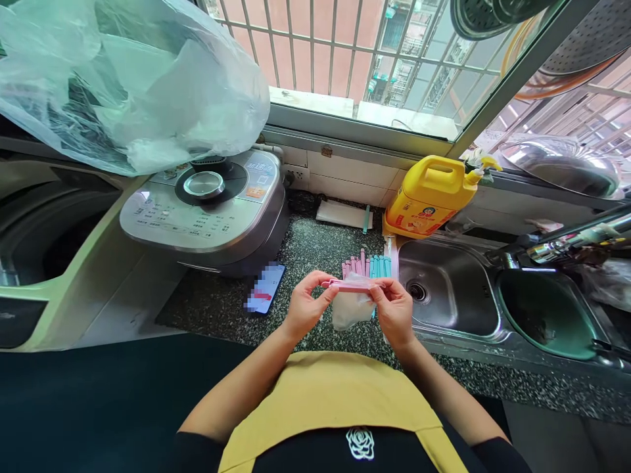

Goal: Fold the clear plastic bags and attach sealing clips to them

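Note:
A pink bag clip point(351, 287) lies crosswise over the top of a small clear plastic bag point(348, 314), which hangs below it with pale contents I cannot make out. My left hand point(305, 307) pinches the clip's left end between thumb and fingers. At the other end, my right hand point(396, 311) is closed on the clip and the bag's edge. Just behind the bag, a row of pink clips point(355, 265) and a row of teal clips point(379, 265) lie on the speckled counter point(315, 243); the bag partly hides them.
Left stands a rice cooker point(197, 226), with a phone point(266, 289) beside it. A big plastic bag point(187, 85) bulges overhead. At the wall lie a white packet point(340, 213) and a teal clip point(366, 219). Right are a yellow jug point(426, 197), a sink point(451, 289) and a green basin point(547, 315).

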The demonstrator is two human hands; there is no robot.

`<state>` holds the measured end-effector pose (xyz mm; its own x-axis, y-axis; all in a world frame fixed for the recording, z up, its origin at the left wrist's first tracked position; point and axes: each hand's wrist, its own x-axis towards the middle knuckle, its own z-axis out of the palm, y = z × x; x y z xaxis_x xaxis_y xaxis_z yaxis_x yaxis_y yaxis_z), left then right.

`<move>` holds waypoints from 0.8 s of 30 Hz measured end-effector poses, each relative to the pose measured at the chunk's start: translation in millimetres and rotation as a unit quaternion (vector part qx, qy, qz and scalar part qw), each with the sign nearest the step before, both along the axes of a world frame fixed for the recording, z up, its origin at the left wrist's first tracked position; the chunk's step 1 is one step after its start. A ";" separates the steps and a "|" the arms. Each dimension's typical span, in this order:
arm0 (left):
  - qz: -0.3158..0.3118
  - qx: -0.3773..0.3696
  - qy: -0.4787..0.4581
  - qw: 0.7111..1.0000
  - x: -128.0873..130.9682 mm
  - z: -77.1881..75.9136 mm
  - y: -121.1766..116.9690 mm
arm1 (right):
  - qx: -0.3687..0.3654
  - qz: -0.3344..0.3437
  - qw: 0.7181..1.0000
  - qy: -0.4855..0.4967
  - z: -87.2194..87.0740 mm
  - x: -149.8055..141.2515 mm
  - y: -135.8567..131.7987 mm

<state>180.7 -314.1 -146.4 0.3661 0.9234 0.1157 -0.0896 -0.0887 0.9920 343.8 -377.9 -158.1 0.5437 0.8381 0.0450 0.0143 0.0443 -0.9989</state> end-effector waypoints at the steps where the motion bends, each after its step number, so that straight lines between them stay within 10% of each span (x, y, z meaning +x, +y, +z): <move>1: 0.006 0.015 0.006 1.000 0.1 1.7 -0.3 | 0.003 0.001 1.000 -0.006 0.2 -0.2 -1.4; 9: 0.005 0.076 0.014 0.997 -3.0 4.9 -1.2 | -0.006 0.114 0.988 -0.099 11.7 7.1 -10.3; 24: 0.013 0.125 0.033 0.992 -6.6 3.4 -1.1 | 0.001 0.116 0.984 -0.132 14.2 4.1 -13.3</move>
